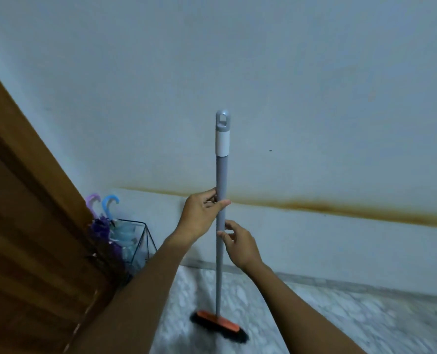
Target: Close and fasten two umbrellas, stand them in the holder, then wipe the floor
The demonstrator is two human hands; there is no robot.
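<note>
Gripping upright broom [221,175], L hand [201,214] just above R hand [240,245] on shaft.

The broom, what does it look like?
The broom stands almost upright by the wall. Its grey pole has a white sleeve and a grey cap with a hole on top. Below, an orange block with black bristles rests on the speckled floor. The left hand grips the pole; the right hand pinches it just below.
</note>
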